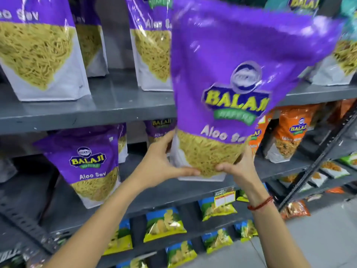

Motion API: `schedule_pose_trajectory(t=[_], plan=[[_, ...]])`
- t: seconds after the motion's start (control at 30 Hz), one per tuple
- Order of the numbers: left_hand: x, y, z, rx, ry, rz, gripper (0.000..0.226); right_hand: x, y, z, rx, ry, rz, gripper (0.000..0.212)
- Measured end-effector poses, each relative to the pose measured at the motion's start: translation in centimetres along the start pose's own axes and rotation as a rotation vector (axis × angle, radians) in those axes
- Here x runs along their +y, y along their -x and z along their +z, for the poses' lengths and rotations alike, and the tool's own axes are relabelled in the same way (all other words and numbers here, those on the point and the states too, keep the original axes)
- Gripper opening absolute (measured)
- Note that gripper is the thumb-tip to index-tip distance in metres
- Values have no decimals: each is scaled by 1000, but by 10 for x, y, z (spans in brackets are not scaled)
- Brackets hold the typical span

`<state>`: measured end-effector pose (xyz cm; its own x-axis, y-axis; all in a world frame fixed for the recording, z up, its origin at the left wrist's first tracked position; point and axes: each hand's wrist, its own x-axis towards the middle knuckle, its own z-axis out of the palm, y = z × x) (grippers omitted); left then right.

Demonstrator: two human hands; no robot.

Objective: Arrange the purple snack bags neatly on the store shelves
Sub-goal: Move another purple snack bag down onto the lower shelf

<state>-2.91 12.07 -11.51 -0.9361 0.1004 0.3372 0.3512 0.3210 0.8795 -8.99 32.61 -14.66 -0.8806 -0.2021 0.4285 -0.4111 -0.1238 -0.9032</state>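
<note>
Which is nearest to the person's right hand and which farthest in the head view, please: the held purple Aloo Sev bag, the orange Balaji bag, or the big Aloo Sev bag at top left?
1. Held purple Aloo Sev bag: gripped at its base by the right hand and left hand.
2. Orange Balaji bag: middle shelf, to the right.
3. Top-left Aloo Sev bag: upper shelf, far left.

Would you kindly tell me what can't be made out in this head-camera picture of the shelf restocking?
- Held purple bag: it blocks the upper shelf behind it, so the spot it is headed for is unseen.
- Left hand and right hand: fingers behind the bag are hidden.
- Price tag: print too small.
- Orange bags: flavour text blurred.
- Top-left purple bag: logo cut off by the frame edge.
</note>
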Motion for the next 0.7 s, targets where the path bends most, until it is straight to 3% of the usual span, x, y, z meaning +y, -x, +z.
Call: schedule_pose_trajectory(t=[0.27, 0.5, 0.7], plan=[[-111, 34, -3, 54, -250, -300, 70, 86, 5, 28, -326, 289, 198, 83], [-163, 15, -19, 96, -358, -383, 56, 125, -33, 55, -429, 496, 284, 71], [-186, -8, -25, 143, -340, -413, 63, 145, -65, 67, -483, 526, 312, 76]])
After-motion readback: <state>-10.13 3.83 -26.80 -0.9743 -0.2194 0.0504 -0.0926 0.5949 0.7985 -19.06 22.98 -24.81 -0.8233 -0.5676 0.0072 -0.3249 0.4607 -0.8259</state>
